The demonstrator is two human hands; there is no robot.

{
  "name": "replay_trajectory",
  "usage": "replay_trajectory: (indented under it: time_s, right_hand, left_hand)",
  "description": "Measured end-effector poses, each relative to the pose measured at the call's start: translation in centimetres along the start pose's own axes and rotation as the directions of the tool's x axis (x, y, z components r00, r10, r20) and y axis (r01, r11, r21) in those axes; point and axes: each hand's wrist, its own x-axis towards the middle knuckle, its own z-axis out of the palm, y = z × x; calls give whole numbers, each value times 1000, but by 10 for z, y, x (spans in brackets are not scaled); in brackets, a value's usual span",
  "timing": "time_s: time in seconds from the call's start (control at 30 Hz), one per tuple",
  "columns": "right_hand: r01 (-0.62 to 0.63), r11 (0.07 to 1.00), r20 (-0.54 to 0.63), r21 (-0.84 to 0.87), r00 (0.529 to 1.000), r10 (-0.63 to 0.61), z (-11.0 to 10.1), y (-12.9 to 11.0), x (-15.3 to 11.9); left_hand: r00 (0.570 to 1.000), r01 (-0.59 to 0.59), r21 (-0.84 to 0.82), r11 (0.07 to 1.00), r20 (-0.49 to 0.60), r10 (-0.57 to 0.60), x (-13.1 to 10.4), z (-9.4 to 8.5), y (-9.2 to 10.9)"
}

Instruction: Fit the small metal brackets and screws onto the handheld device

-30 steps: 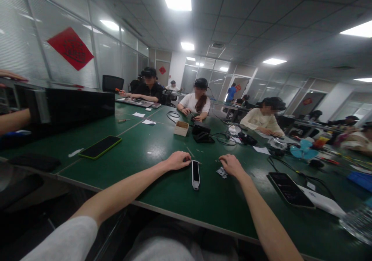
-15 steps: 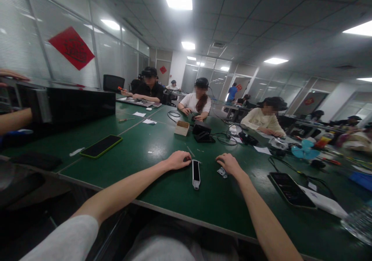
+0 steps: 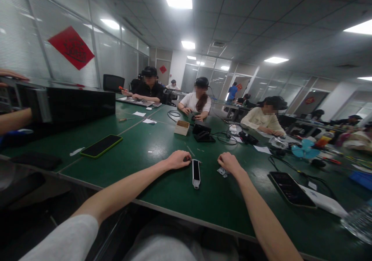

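A slim white device with a long black face lies on the green table in front of me. My left hand rests at its upper left end, fingers curled and closed; a small dark bit shows at the fingertips, too small to name. To the device's right, my right hand is on the table with its fingers bent inward and closed. Whatever those fingers hold, if anything, is hidden. Small silvery plates lie just under and beside the right hand's palm.
A cardboard box and a black stand sit ahead. Left are a green-edged phone and a large black case. Right are another phone, cables, a blue fan and a clear plastic item. Several people sit around.
My right hand has shifted slightly to the right and its fingers have curled in more. My left hand and the white device look unmoved.
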Motion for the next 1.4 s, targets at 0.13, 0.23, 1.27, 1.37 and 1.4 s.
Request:
replay_trajectory:
  time_s: [0.13,0.23,1.27,1.37,1.4]
  right_hand:
    - [1,999,-12,-32,1000,-2,-3,-3,-2]
    - [1,999,-25,-52,1000,-2,-4,-4,-4]
    - [345,604,-335,719,933,-134,-23,-102,-31]
    - [345,602,-320,720,935,-154,-23,-103,-32]
    - [346,609,-319,714,935,-157,-23,-104,-32]
  left_hand:
    - [1000,-12,-9,1000,0,12,-1,-2,2]
    - [1000,-9,-7,1000,-4,9,-1,-3,4]
    - [952,-227,-51,973,-224,210,-3,2,13]
    - [952,-231,-49,972,-220,215,-3,4,11]
    - [950,-236,-49,970,-221,220,-3,4,10]
